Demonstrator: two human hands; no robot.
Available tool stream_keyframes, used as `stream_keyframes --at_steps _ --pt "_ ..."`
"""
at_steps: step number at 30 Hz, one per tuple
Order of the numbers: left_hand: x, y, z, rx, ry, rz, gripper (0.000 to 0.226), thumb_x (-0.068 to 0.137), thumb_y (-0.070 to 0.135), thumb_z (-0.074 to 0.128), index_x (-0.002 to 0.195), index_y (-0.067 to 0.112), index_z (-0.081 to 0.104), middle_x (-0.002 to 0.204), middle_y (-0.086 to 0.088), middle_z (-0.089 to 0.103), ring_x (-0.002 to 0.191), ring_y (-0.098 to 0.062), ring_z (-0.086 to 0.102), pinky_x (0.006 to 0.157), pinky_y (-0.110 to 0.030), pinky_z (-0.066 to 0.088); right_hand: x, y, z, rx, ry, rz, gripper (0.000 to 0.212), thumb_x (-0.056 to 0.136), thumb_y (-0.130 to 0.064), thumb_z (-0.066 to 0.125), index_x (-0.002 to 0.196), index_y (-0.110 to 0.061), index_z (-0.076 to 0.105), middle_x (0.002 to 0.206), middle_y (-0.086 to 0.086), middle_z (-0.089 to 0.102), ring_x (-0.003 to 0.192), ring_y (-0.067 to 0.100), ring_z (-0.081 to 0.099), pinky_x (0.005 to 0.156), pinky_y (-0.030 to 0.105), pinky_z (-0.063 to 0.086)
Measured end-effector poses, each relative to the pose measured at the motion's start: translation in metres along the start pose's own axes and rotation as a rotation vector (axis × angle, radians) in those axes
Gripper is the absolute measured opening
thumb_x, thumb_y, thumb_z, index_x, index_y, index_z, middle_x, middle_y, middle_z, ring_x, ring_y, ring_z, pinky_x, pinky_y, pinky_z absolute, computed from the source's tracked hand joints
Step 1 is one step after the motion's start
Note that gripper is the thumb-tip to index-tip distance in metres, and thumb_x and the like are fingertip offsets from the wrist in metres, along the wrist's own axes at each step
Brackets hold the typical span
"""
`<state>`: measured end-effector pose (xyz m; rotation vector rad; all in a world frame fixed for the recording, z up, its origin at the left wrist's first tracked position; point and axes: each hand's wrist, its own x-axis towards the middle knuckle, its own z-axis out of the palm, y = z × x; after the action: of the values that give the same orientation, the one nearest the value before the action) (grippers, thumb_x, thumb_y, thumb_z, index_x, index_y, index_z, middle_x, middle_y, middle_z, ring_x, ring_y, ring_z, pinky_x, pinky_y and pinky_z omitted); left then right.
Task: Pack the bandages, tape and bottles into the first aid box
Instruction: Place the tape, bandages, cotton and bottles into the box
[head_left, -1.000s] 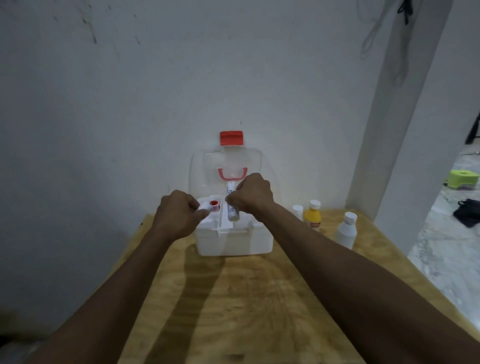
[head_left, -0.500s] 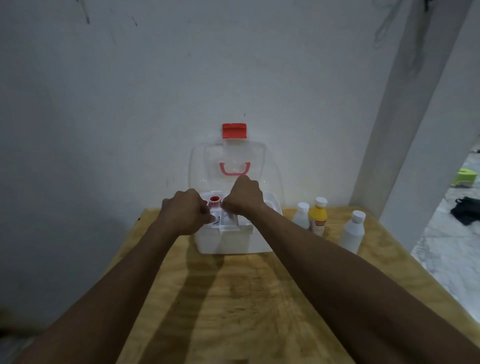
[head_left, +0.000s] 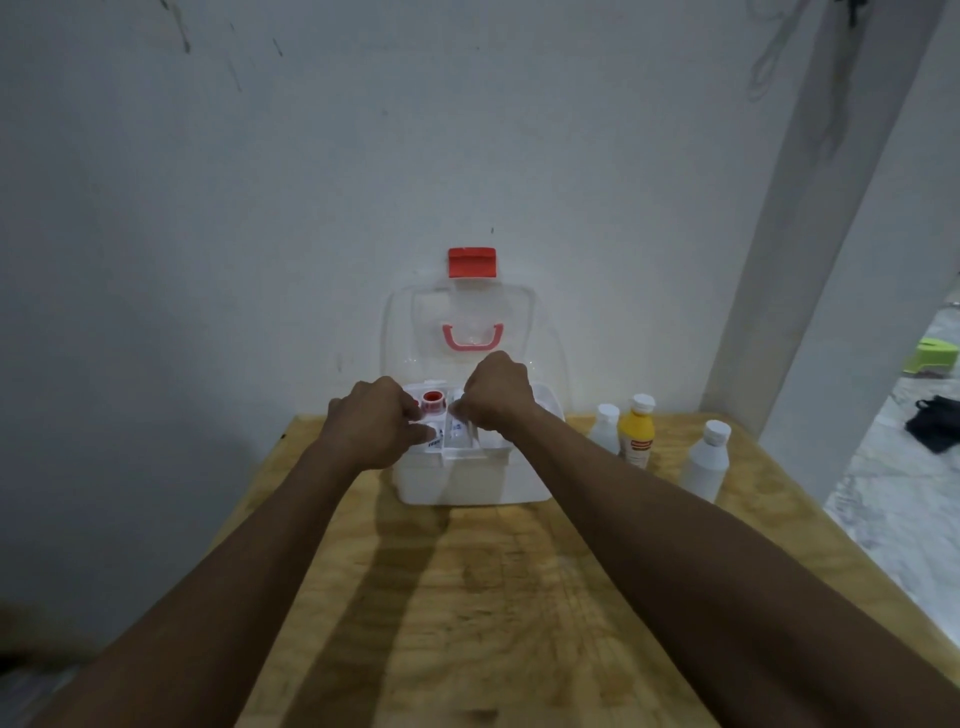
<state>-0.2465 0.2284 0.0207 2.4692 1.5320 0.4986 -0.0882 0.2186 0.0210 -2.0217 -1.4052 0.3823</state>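
Plywood table (head_left: 519, 597) fills my view, with the first aid box (head_left: 467, 480) at 12 o'clock, clear lid (head_left: 462, 317) up. Three bottles (head_left: 635, 434) stand at its 3 o'clock. My left hand (head_left: 371, 428) pinches a small white item; right hand (head_left: 496, 395) is curled over the tray, can't tell what it's holding.
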Motion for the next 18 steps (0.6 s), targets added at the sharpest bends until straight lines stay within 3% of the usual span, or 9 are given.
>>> stream_keyframes --at_steps 4,6,9,13,15,18 --pt "-0.007 0.003 -0.003 -0.026 0.082 0.03 0.042 0.082 0.043 0.073 0.116 0.018 0.072 0.111 -0.005 0.074 0.099 -0.024 0.067 0.089 -0.045 0.053 -0.008 0.001 -0.016 0.061 0.011 -0.013 0.026 0.074 -0.013 0.082 0.08 -0.003 0.059 0.07 0.007 0.056 0.067 0.022 0.06 0.053 0.026 0.048" --pt "-0.012 0.007 -0.005 -0.034 0.137 0.068 0.039 0.084 0.041 0.072 0.113 0.015 0.073 0.109 -0.006 0.074 0.095 -0.023 0.068 0.085 -0.043 0.055 -0.018 0.001 -0.03 0.114 0.009 -0.022 0.029 0.072 -0.013 0.084 0.086 0.003 0.064 0.076 0.01 0.064 0.076 0.027 0.069 0.069 0.035 0.06" --pt "-0.023 0.017 -0.005 -0.076 0.223 0.125 0.035 0.086 0.039 0.07 0.108 0.013 0.075 0.103 -0.006 0.076 0.084 -0.018 0.068 0.076 -0.033 0.053 -0.041 0.005 -0.058 0.179 0.009 -0.032 0.027 0.076 -0.01 0.083 0.094 0.002 0.069 0.086 0.019 0.073 0.081 0.031 0.074 0.077 0.044 0.062" --pt "-0.045 0.045 0.0 -0.167 0.343 0.168 0.029 0.085 0.037 0.07 0.101 0.014 0.077 0.091 -0.001 0.077 0.079 -0.015 0.068 0.076 -0.027 0.048 -0.072 0.025 -0.099 0.255 0.022 -0.009 0.013 0.079 -0.005 0.079 0.087 0.0 0.069 0.079 0.02 0.073 0.069 0.026 0.075 0.06 0.033 0.063" --pt "-0.058 0.066 0.006 -0.209 0.328 0.189 0.028 0.084 0.036 0.071 0.1 0.014 0.077 0.086 0.001 0.076 0.075 -0.012 0.067 0.077 -0.027 0.049 -0.085 0.042 -0.115 0.253 0.032 0.015 0.013 0.078 -0.007 0.08 0.086 -0.004 0.07 0.073 0.013 0.072 0.059 0.017 0.072 0.049 0.023 0.058" --pt "-0.074 0.098 0.023 -0.282 0.234 0.198 0.028 0.084 0.035 0.072 0.103 0.015 0.076 0.087 0.0 0.074 0.072 -0.009 0.062 0.075 -0.028 0.051 -0.102 0.074 -0.135 0.203 0.049 0.048 0.011 0.079 -0.009 0.08 0.084 -0.006 0.072 0.071 0.01 0.072 0.054 0.013 0.069 0.045 0.018 0.052"
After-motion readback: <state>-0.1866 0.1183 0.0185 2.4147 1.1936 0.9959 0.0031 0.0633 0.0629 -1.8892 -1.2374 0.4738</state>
